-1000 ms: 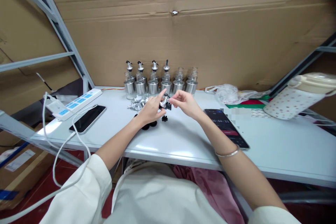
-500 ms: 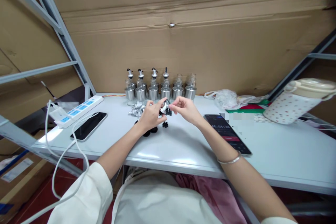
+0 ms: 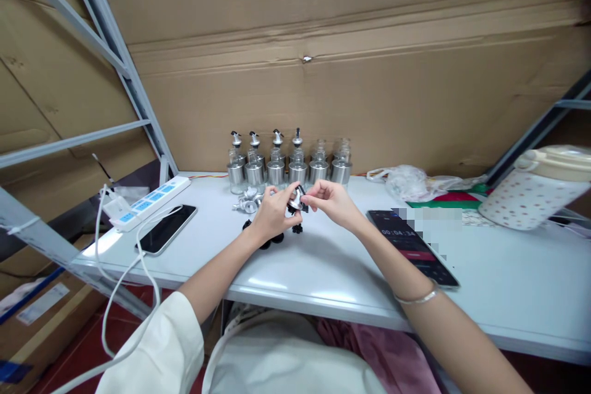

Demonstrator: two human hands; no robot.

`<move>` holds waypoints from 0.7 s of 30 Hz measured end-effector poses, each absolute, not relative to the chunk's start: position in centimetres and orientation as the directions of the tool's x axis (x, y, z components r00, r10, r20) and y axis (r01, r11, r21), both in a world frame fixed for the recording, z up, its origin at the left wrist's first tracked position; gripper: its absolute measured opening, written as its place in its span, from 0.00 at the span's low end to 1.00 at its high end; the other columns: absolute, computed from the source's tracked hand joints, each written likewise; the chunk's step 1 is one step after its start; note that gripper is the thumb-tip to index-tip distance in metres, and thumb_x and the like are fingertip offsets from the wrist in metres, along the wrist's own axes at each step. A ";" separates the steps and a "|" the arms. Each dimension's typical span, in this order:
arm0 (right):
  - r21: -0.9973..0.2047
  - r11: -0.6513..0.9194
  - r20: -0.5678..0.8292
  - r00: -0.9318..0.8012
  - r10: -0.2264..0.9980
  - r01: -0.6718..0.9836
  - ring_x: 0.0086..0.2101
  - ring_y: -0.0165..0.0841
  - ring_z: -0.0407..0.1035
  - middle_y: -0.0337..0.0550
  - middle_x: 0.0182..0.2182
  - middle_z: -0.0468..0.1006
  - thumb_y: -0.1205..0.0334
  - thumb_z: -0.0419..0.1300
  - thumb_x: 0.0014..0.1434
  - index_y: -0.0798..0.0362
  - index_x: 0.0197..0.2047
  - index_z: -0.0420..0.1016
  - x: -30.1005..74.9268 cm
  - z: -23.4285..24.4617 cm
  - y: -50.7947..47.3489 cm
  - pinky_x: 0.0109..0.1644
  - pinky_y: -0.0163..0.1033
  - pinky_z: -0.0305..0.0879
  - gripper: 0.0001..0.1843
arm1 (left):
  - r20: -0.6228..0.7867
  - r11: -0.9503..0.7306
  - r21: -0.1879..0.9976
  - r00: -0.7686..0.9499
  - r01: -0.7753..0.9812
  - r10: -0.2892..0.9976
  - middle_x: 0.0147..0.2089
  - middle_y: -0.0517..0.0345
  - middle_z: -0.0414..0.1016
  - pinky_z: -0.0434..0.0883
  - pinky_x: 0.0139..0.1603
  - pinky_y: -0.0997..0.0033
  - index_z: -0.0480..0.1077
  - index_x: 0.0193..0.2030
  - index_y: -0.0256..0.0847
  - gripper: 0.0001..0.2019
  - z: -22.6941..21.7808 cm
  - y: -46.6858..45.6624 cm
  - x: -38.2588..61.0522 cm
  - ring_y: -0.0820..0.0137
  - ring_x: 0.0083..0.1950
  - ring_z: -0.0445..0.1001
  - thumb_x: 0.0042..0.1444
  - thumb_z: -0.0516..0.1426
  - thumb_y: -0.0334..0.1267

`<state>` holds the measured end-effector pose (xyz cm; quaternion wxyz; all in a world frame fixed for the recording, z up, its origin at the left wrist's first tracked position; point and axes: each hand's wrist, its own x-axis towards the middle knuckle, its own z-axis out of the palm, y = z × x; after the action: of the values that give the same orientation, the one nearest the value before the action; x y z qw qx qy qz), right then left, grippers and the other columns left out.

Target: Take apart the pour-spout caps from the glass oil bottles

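Observation:
Over the white table [image 3: 323,265], my left hand [image 3: 272,212] and my right hand [image 3: 330,200] meet on one small silver and black pourer spout [image 3: 295,199]. Each hand pinches it from its own side. Small black parts [image 3: 298,229] lie on the table just below the hands. A heap of silver spouts [image 3: 248,201] rests to the left of my left hand. Behind stand several small glass bottles with metal collars [image 3: 289,166], the left ones fitted with spouts, the right ones without.
A black phone [image 3: 167,229] and a white power strip [image 3: 150,202] with cables lie at the left. A second phone [image 3: 413,246] showing a timer lies at the right. Farther right are a clear plastic bag [image 3: 409,181] and a dotted jug [image 3: 533,194]. Cardboard walls the back.
My left index finger, stretched out a second ago, has curled in onto the spout. Both hands stay together on it. The view has shifted slightly.

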<state>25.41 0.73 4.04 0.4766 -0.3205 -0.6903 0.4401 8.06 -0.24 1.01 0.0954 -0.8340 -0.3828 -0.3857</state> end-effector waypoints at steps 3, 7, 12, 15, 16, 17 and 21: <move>-0.915 0.403 0.373 -0.349 0.860 0.015 0.18 0.25 0.62 0.35 0.17 0.71 0.45 0.70 0.39 0.52 0.22 0.64 25.5 4.1 0.7 0.22 0.33 0.59 0.23 | 0.718 -0.681 0.147 0.397 0.717 0.572 0.40 0.54 0.77 0.58 0.50 0.62 0.57 0.60 0.37 0.29 1.0 -0.3 8.1 0.65 0.39 0.74 0.48 0.54 0.32; -0.918 0.396 0.366 -0.361 0.858 0.012 0.19 0.26 0.63 0.36 0.18 0.72 0.45 0.70 0.39 0.52 0.23 0.64 25.4 4.2 0.7 0.23 0.34 0.60 0.23 | 0.711 -0.672 0.166 0.384 0.722 0.589 0.41 0.55 0.77 0.58 0.51 0.62 0.56 0.60 0.38 0.30 0.9 -0.4 8.2 0.65 0.38 0.74 0.48 0.54 0.33; -0.922 0.387 0.353 -0.368 0.861 0.021 0.19 0.25 0.62 0.35 0.17 0.70 0.45 0.70 0.39 0.52 0.22 0.63 25.5 4.1 0.7 0.22 0.33 0.57 0.24 | 0.694 -0.677 0.171 0.400 0.716 0.599 0.38 0.58 0.78 0.59 0.50 0.61 0.60 0.57 0.38 0.28 1.2 -0.3 8.0 0.68 0.32 0.74 0.46 0.55 0.34; -0.924 0.382 0.343 -0.375 0.861 0.032 0.19 0.25 0.62 0.34 0.17 0.70 0.45 0.70 0.39 0.52 0.22 0.63 25.6 4.1 0.7 0.22 0.33 0.57 0.24 | 0.688 -0.676 0.166 0.407 0.717 0.601 0.37 0.56 0.78 0.57 0.51 0.57 0.62 0.55 0.37 0.26 1.6 -0.5 7.9 0.67 0.32 0.74 0.45 0.54 0.36; -0.924 0.380 0.340 -0.379 0.861 0.036 0.19 0.25 0.62 0.34 0.16 0.70 0.46 0.70 0.40 0.52 0.22 0.63 25.6 4.1 0.6 0.22 0.33 0.57 0.23 | 0.686 -0.677 0.166 0.409 0.717 0.602 0.37 0.56 0.78 0.57 0.51 0.57 0.62 0.54 0.37 0.26 1.7 -0.6 7.8 0.66 0.32 0.74 0.45 0.54 0.36; -0.925 0.378 0.336 -0.384 0.860 0.039 0.19 0.25 0.61 0.34 0.16 0.70 0.46 0.70 0.40 0.52 0.22 0.63 25.6 4.1 0.5 0.23 0.33 0.57 0.23 | 0.683 -0.678 0.167 0.413 0.716 0.603 0.36 0.57 0.78 0.58 0.51 0.57 0.62 0.53 0.37 0.26 1.7 -0.7 7.8 0.66 0.32 0.74 0.44 0.54 0.37; -0.928 0.368 0.311 -0.418 0.853 0.060 0.18 0.25 0.60 0.33 0.15 0.68 0.47 0.70 0.39 0.53 0.22 0.62 25.2 4.1 0.2 0.22 0.32 0.54 0.23 | 0.680 -0.700 0.160 0.437 0.696 0.590 0.34 0.59 0.77 0.59 0.49 0.58 0.62 0.51 0.39 0.24 1.9 -1.0 7.9 0.66 0.30 0.73 0.44 0.53 0.36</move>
<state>25.22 0.17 4.08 0.4314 -0.3236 -0.7057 0.4595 7.87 -1.03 1.94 0.0720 -0.8445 -0.3806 -0.3699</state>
